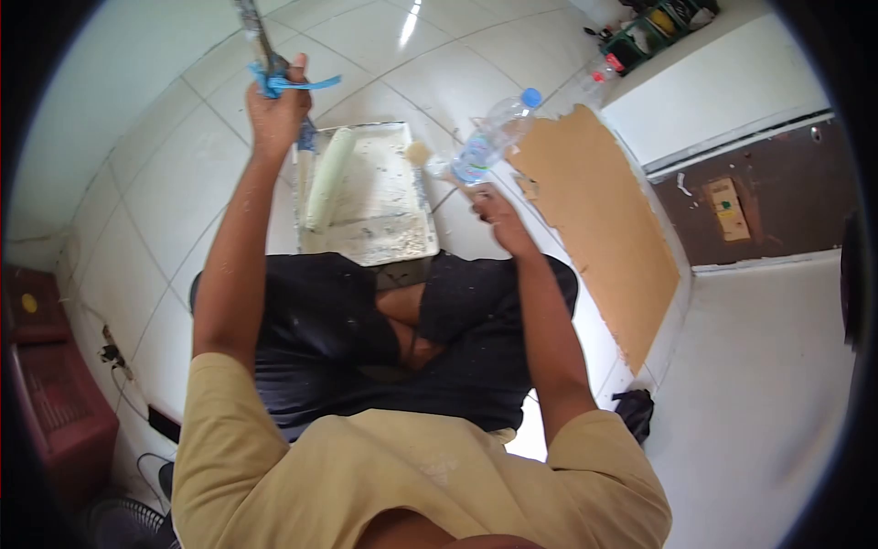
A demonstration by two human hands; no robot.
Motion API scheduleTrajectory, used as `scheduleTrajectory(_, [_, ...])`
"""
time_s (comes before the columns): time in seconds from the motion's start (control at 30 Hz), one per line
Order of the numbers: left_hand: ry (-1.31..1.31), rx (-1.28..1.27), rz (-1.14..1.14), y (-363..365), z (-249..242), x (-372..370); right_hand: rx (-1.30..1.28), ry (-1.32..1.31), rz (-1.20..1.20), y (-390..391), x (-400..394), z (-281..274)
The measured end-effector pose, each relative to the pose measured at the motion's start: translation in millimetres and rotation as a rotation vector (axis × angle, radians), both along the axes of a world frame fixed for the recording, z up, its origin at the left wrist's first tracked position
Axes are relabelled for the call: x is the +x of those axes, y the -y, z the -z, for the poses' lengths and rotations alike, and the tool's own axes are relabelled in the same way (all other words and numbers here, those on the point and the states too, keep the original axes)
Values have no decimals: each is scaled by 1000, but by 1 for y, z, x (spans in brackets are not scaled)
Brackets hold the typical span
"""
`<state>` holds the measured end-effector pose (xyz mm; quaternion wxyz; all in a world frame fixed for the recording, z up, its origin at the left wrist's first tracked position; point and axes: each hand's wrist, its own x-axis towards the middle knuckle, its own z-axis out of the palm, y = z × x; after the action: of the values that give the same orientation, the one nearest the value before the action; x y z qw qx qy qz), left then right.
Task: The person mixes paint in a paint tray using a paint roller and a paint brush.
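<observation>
My left hand is closed around the paint-stained handle of a paint roller, where a strip of blue material is tied. The roller's pale, long sleeve rests along the left side of a white paint tray smeared with paint. Closed on a paintbrush's handle, my right hand is to the right of the tray. The paintbrush has its pale bristles over the tray's right edge. Just beyond it is a clear plastic bottle with a blue cap, partly overlapped by the brush.
A torn cardboard sheet covers floor tiles at the right, beside a white ledge. A red-capped bottle and a green crate stand at the back right. On the left are a dark red piece of furniture, a cable and a fan.
</observation>
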<state>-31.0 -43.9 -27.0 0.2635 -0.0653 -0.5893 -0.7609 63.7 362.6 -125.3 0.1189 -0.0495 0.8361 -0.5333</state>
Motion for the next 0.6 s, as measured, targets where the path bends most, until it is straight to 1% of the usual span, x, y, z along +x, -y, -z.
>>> scheduleTrajectory(0.03, [11,37,8,-5,-14,9,135,-40,-54,6,8,0])
scheduleTrajectory(0.07, [-13,46,31,-8,-25,17,336,-42,-118,11,11,-3])
scheduleTrajectory(0.1, [-38,47,52,-10,-32,21,335,-37,-116,9,8,-1])
scheduleTrajectory(0.17, [-39,45,26,-17,-29,23,252,58,-178,12,-2,-1])
scheduleTrajectory(0.2, [-50,48,-7,-19,-26,22,-6,166,-97,13,-4,-3])
scheduleTrajectory(0.23, [-43,74,20,-19,-17,21,0,177,-114,12,-3,-9])
scheduleTrajectory(0.3, [63,66,78,-18,14,12,-632,244,24,5,-5,-21])
scheduleTrajectory(0.37, [84,42,101,-13,15,0,-895,278,152,-2,-3,-27])
scheduleTrajectory(0.4, [89,27,143,-15,15,-7,-883,338,109,-12,-5,-24])
scheduleTrajectory(0.43, [94,27,148,-17,15,-9,-884,341,117,-21,-12,-9])
scheduleTrajectory(0.47, [103,24,151,-19,15,-9,-347,377,-25,-32,-19,16])
scheduleTrajectory(0.5, [102,19,153,-21,13,-11,192,390,-163,-39,-23,29])
scheduleTrajectory(0.53, [98,8,164,-21,13,-11,-45,477,-121,-36,-20,26])
scheduleTrajectory(0.57, [93,11,162,-21,14,-12,-40,473,-122,-36,-18,20])
scheduleTrajectory(0.6, [92,-7,145,-20,16,-12,-149,402,-80,-36,-19,12])
